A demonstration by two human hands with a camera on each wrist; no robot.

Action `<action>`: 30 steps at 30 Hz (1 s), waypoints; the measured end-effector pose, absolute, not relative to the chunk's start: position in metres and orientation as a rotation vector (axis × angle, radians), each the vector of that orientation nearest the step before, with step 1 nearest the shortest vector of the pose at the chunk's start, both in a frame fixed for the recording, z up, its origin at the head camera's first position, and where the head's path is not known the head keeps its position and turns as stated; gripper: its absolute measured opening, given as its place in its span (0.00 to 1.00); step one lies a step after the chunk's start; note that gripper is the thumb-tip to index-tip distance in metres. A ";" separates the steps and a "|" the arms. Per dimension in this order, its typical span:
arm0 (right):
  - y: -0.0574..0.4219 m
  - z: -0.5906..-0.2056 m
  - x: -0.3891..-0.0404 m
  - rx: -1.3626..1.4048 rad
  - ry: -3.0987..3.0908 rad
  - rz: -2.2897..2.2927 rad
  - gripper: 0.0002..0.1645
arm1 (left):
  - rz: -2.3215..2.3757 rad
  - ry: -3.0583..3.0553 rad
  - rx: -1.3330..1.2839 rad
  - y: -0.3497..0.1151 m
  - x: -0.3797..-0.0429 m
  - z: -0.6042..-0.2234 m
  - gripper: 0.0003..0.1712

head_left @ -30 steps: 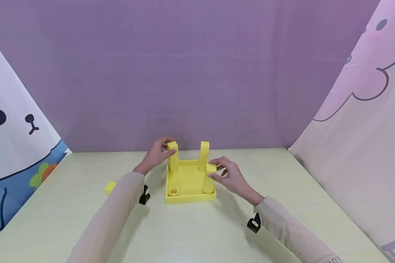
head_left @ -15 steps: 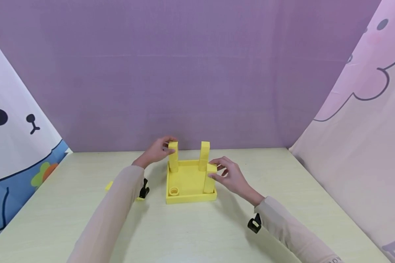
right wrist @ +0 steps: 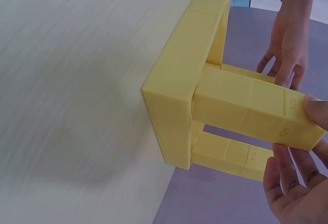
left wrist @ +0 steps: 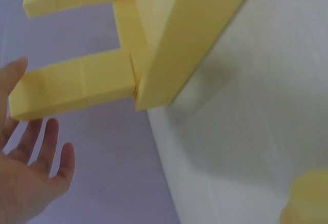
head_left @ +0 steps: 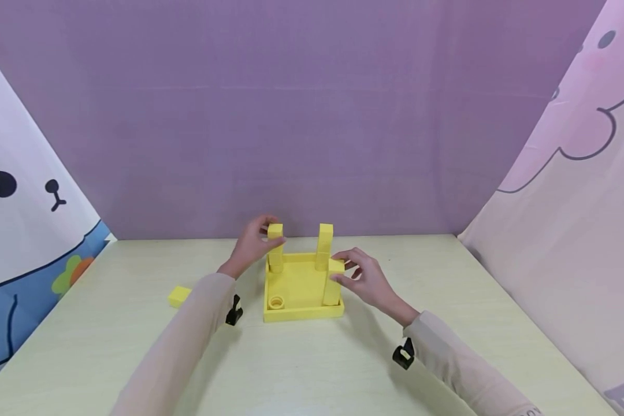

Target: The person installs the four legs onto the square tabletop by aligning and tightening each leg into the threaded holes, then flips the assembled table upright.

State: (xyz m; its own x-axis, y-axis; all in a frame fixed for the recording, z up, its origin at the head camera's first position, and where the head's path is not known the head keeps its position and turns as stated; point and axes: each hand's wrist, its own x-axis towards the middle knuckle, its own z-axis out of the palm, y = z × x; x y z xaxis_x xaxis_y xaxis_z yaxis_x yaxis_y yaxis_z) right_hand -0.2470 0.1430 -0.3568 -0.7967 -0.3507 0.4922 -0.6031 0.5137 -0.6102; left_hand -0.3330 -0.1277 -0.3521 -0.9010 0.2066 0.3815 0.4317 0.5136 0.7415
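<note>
block point(head_left: 179, 296) on table point(head_left: 301, 370), l of tray point(head_left: 304, 314); ur l hand point(head_left: 251, 245) pinches top of upright back-l post point(head_left: 276, 257); ring point(head_left: 277, 303) in tray's near-l corner; back-r post point(head_left: 324, 245) upright; ur r hand point(head_left: 368, 280), apart from l, pinches top of front-r post point(head_left: 332, 290).

Front-left corner: we find room above the socket ring point(head_left: 276, 303).
Back gap: passage between back-left post point(head_left: 275, 251) and back-right post point(head_left: 325, 245); left hand point(head_left: 252, 241) bars the left flank.
Right flank: right hand point(head_left: 366, 278) blocks front-right post point(head_left: 333, 289) for us.
Loose block point(head_left: 179, 296): free leftward; head view shows left sleeve point(head_left: 184, 341) bordering its right.
</note>
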 end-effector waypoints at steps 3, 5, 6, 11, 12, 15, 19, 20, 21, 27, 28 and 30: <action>0.143 -0.357 -0.247 0.799 -2.453 1.166 0.20 | -1.291 -2.490 -0.499 -0.124 -0.331 -0.355 0.27; 0.143 -0.356 -0.247 0.793 -2.459 1.165 0.20 | -1.280 -2.485 -0.479 -0.122 -0.330 -0.355 0.25; 0.143 -0.356 -0.247 0.789 -2.462 1.164 0.20 | -1.277 -2.485 -0.476 -0.122 -0.329 -0.354 0.25; 0.143 -0.356 -0.247 0.777 -2.471 1.161 0.20 | -1.287 -2.502 -0.518 -0.123 -0.328 -0.351 0.24; 0.143 -0.356 -0.247 0.778 -2.470 1.162 0.20 | -1.290 -2.510 -0.533 -0.124 -0.329 -0.350 0.24; 0.143 -0.355 -0.247 0.780 -2.470 1.166 0.20 | -1.275 -2.545 -0.586 -0.127 -0.331 -0.348 0.23; 0.142 -0.355 -0.246 0.779 -2.470 1.172 0.21 | -1.281 -2.575 -0.652 -0.131 -0.334 -0.345 0.23; 0.142 -0.354 -0.246 0.777 -2.472 1.173 0.21 | -1.284 -2.576 -0.672 -0.133 -0.335 -0.345 0.23; 0.142 -0.354 -0.246 0.777 -2.472 1.175 0.21 | -1.291 -2.578 -0.688 -0.134 -0.336 -0.344 0.23; 0.142 -0.355 -0.246 0.777 -2.472 1.173 0.21 | -1.320 -2.599 -0.775 -0.139 -0.338 -0.340 0.22; 0.142 -0.355 -0.246 0.776 -2.474 1.170 0.21 | -1.318 -2.602 -0.786 -0.139 -0.338 -0.340 0.22; 0.142 -0.355 -0.246 0.775 -2.475 1.170 0.21 | -1.319 -2.608 -0.787 -0.140 -0.339 -0.339 0.23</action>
